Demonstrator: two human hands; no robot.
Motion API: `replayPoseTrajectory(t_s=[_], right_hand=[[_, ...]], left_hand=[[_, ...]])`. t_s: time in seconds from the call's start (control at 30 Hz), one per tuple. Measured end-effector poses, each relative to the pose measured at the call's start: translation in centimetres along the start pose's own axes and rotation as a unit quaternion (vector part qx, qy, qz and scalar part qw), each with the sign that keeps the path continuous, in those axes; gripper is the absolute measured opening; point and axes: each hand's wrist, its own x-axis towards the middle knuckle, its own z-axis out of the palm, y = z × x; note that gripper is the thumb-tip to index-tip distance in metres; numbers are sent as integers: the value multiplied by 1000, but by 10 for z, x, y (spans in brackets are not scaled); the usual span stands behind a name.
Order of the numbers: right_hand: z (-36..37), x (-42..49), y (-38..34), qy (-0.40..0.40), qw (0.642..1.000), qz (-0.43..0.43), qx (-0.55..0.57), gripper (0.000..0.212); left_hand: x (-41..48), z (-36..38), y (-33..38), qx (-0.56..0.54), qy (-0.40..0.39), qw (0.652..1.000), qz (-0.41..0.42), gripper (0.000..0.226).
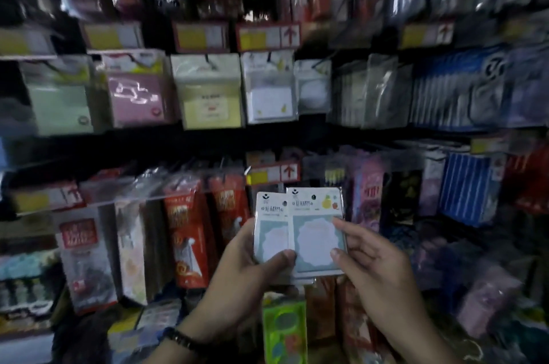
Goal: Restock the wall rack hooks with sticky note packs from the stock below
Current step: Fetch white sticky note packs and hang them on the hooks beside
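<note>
Two light blue sticky note packs with white header cards sit in front of me at chest height. My left hand (252,262) grips the left pack (271,224), thumb across its lower front. My right hand (371,262) pinches the right pack (316,233), which overlaps the left one. Above, the wall rack row holds hanging sticky note packs: green (59,102), pink (136,96), yellow (208,96) and white (269,90). A smaller white pack (313,87) hangs to their right.
Price tags with red arrows (269,36) line the rack rails. Red packets (190,230) and dark packs hang on the lower row to the left. Blue striped packs (466,188) hang at right. A green pack (283,331) lies in the stock below my hands.
</note>
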Motion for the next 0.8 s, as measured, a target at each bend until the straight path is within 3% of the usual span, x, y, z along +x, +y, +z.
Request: replayPoseTrajectory(t_s=[0.13,0.27,0.43,0.63,0.8], right_hand=[[-9,41,-34,16,999,-43,5,48],[-21,86,-58,44,996,-71,21,48],[-28,140,-77,75,992,-96,28,49],[-24,195,-87,105,983,-145,50,45],[-22,224,-90,106,976,-175,77,46]], left_hand=[[38,2,37,80,3,994,78,65],[65,0,73,212,33,966,146,110],[92,-5,117,386,27,896,217,86],[123,7,151,442,-50,885,141,86],[139,17,174,457,-60,879,119,79]])
